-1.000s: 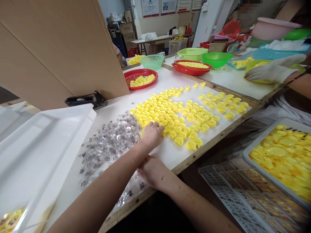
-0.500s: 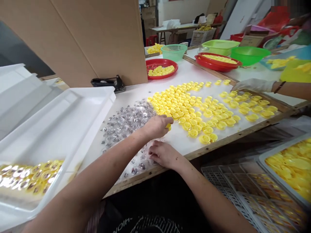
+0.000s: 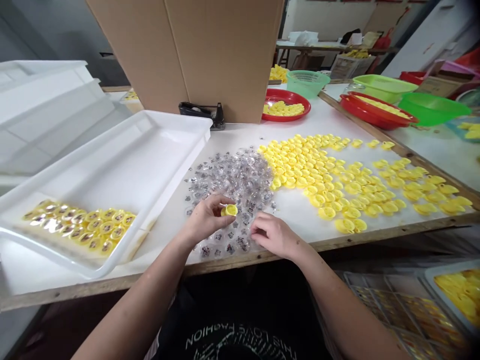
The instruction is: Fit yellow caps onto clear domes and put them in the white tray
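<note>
Between the thumb and fingers of my left hand [image 3: 205, 218] is a small round yellow plastic cup [image 3: 231, 210], its open side facing up. My right hand [image 3: 275, 235] is just to the right, low over the table's front edge, fingers curled together; whatever they may pinch is hidden. Under and behind both hands spreads a heap of small clear plastic pieces [image 3: 240, 175] with dark printed marks. Many more yellow cups [image 3: 300, 162] lie in a broad patch on the white table [image 3: 290, 205], to the right of the clear pieces.
At left, a white tray [image 3: 157, 150] holds rows of yellow cups with printed inserts [image 3: 93, 225]. A cardboard box [image 3: 225, 60] stands behind a black tape dispenser [image 3: 204, 111]. Red basins [image 3: 287, 117] and green basins [image 3: 431, 107] sit farther back. A wooden rim [image 3: 322, 245] edges the table.
My left hand has come back from the yellow patch toward me, bringing a yellow cup over the clear pieces. My right hand stays low nearby. The view has turned left; the co-worker's gloved hand left view.
</note>
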`<state>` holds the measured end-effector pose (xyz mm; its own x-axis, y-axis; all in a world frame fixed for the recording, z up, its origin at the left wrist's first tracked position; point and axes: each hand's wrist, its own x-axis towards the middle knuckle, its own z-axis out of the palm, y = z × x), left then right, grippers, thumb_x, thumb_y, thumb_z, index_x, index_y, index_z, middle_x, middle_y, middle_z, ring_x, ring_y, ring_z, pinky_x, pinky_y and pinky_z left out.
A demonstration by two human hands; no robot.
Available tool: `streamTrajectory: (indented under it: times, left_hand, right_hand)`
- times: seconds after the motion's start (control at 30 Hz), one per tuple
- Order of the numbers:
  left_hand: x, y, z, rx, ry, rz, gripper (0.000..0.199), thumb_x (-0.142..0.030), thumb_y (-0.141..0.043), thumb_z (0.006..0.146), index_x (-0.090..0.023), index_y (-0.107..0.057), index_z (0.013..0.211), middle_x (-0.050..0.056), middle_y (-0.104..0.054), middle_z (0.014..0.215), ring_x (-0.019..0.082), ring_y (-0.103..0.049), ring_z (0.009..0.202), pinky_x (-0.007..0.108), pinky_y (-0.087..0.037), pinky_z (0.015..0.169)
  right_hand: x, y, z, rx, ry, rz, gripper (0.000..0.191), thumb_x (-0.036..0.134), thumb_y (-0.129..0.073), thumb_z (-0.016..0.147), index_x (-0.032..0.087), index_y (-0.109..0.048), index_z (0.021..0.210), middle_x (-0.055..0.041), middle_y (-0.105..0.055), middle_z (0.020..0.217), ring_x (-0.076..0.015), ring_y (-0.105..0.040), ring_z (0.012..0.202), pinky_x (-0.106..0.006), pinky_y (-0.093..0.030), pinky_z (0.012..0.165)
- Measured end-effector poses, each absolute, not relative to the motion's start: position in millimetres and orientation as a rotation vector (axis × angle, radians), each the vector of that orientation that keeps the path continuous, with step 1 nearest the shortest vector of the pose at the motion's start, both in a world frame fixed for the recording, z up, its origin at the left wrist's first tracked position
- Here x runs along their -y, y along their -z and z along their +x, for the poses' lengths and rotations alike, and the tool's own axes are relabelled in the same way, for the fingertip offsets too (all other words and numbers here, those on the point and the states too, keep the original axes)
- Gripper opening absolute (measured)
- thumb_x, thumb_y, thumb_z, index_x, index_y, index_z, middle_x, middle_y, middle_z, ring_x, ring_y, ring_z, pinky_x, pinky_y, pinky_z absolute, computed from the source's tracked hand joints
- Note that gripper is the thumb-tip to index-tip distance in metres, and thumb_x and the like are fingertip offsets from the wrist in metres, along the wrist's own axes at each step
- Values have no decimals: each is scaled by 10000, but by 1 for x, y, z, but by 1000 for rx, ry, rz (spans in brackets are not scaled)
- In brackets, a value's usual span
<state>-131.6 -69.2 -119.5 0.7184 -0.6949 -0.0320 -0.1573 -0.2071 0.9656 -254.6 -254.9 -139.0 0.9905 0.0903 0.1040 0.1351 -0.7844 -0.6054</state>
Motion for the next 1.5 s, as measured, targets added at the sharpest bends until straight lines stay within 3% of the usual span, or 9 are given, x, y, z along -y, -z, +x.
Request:
streamTrajectory:
  times: [0.13, 0.33, 0.47, 0.6, 0.83, 1.0, 1.17, 1.3, 1.5]
  left_hand:
    - [65, 126, -132, 486, 748, 1437, 403, -254, -751, 678, -146, -636, 1049, -3, -604, 712, 104, -556, 619, 223, -446, 564]
    - [63, 126, -133, 413, 854, 1238, 402, -212, -779, 658, -153, -641, 1031, 9, -639, 779, 140, -628, 704, 254, -504, 636]
    - [63, 128, -133, 427, 894, 1183, 383, -181, -770, 670, -146, -646, 1030, -1, -620, 793, 98, -589, 681, 219, -473, 624]
    - [67, 129, -136, 491, 992, 1161, 339, -204, -757, 699, -132, -632, 1006, 5, -619, 774, 97, -580, 668, 221, -470, 618]
    - [73, 131, -140, 389, 897, 1154, 337, -227, -794, 662, -117, -609, 922, 5, -633, 720, 104, -606, 643, 208, -487, 587]
    - [74, 129, -139, 209, 956, 944, 338, -268, -737, 744, -96, -639, 1018, 88, -693, 896, 159, -676, 786, 261, -556, 742]
    - [73, 129, -139, 118, 962, 875, 196, -223, -659, 819, -101, -604, 962, 90, -695, 823, 173, -699, 727, 252, -588, 672]
    - [70, 130, -139, 129, 1007, 809, 324, -156, -636, 829, -135, -568, 1145, 85, -698, 890, 166, -701, 781, 242, -590, 717]
    - [69, 131, -137, 126, 1036, 774, 204, -140, -617, 837, -86, -661, 1029, 98, -693, 942, 135, -690, 804, 187, -570, 768]
  right_hand:
    - [252, 135, -257, 113, 10, -2444, 130, 173, -676, 777, 187, -623, 894, -14, -558, 894, -130, -548, 749, -264, -440, 689]
    - [245, 138, -256, 113, -32, -2468, 111, 87, -607, 795, 197, -606, 800, 3, -554, 822, -130, -545, 732, -268, -433, 684]
    - [246, 129, -255, -20, 199, -2347, 85, 149, -587, 839, 204, -579, 774, 22, -582, 746, -119, -563, 682, -251, -443, 647]
    - [240, 116, -245, -254, 528, -2146, 79, 265, -590, 865, 216, -586, 928, 37, -611, 694, -98, -569, 512, -226, -474, 524]
    - [212, 116, -228, 74, 1035, -2552, 150, 131, -529, 882, 195, -635, 967, -63, -697, 880, -168, -666, 809, -274, -535, 748]
    - [207, 117, -231, 43, 1006, -2660, 244, 130, -474, 911, 193, -616, 1099, -89, -692, 964, -185, -664, 881, -295, -535, 806]
    - [206, 118, -227, -26, 990, -2672, 265, 147, -448, 924, 169, -612, 1131, -111, -684, 975, -198, -661, 887, -314, -544, 795]
    - [203, 115, -222, -62, 939, -2623, 275, 155, -420, 931, 179, -615, 1122, -104, -679, 952, -195, -656, 882, -327, -552, 792]
    - [206, 107, -229, 38, 725, -2570, 299, 178, -429, 934, 156, -583, 1189, -133, -657, 1088, -213, -634, 1002, -367, -544, 859]
